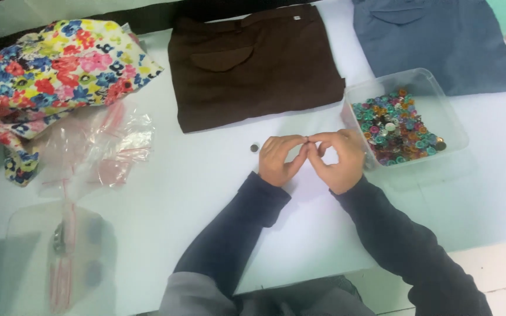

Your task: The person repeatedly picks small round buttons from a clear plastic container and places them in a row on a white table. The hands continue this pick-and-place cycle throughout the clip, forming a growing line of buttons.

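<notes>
My left hand [279, 160] and my right hand [339, 159] meet at the fingertips over the white table [206, 193], pinching something very small between them; I cannot tell what it is. A small dark button [255, 147] lies on the table just left of my left hand. Right beside my right hand stands a clear plastic tray [434, 96] filled with several colourful buttons [396, 126].
Folded brown trousers [253, 64] lie at the back centre, a folded blue garment [440, 41] at the back right. A floral cloth [54, 70] sits at the left, with clear zip bags [106, 146] and a clear plastic lid [60, 257] in front of it.
</notes>
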